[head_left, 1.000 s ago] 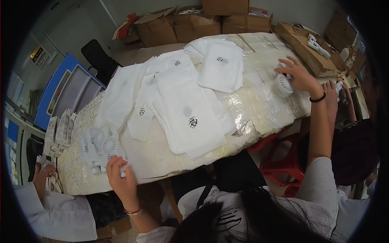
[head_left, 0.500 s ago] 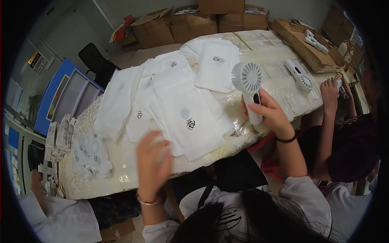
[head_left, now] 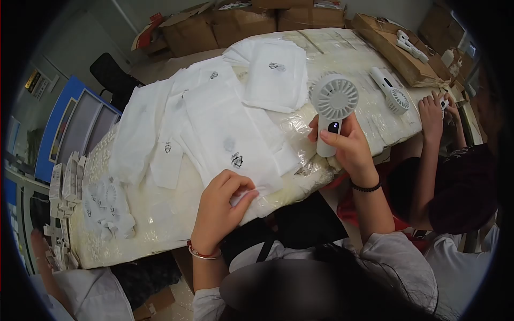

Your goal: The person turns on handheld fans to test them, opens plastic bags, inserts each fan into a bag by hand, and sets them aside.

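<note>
My right hand (head_left: pixel 348 142) is wrapped round the handle of a white handheld fan (head_left: pixel 334 99), held upright above the table, a lit mark on its small dark display. My left hand (head_left: pixel 230 198) pinches the near edge of the top white printed bag (head_left: pixel 235 128) in a pile of flat bags. Behind it lies another stack of white bags (head_left: pixel 276 75). A second white fan (head_left: pixel 396 99) rests on the table to the right. Several bagged fans (head_left: pixel 107 206) lie at the table's left end.
Small white boxes (head_left: pixel 67 182) stand at the left edge. A cardboard tray (head_left: pixel 385 51) with fan parts is at the back right; cartons (head_left: pixel 243 27) line the back. A co-worker's hands (head_left: pixel 433 115) hold a small white item at the right. Another person's arm shows lower left.
My right hand has picked up a fan and brought it left over the table. My left hand has let go of a bagged fan at the left and moved right to the bag pile.
</note>
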Tool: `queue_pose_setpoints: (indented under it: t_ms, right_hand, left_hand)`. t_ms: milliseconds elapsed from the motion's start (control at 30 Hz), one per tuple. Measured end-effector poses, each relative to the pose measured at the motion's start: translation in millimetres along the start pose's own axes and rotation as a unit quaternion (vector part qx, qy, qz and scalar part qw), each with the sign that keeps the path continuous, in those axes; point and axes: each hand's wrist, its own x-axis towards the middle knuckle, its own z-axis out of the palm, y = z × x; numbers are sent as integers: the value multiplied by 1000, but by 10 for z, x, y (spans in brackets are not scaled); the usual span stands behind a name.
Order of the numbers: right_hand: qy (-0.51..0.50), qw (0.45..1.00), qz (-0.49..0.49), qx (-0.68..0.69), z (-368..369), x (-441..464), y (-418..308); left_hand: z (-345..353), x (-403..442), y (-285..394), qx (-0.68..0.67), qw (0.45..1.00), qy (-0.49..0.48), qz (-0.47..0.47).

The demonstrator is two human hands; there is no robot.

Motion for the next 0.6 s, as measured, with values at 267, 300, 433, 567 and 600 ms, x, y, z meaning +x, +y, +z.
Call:
queue_pose_setpoints:
  t_ms: [267, 300, 433, 567, 600]
  right_hand:
    - [-33, 999, 10, -30, -41, -56, -19]
    - [-60, 997, 30, -25, -86, -73, -21]
    - [-84, 992, 30, -89, -68, -277, -87]
    - [-99, 992, 59, -53, -40, -456, -167]
    - [-185, 973, 130, 39, -22, -494, -201]
  left_hand:
    - [60, 23, -34, 1, 999, 50, -11]
    - [56, 15, -25, 3, 998, 54, -13]
    - [17, -17, -14, -37, 988, 152, -8]
    - [12, -26, 22, -64, 976, 210, 13]
    - [25, -16, 52, -64, 975, 210, 15]
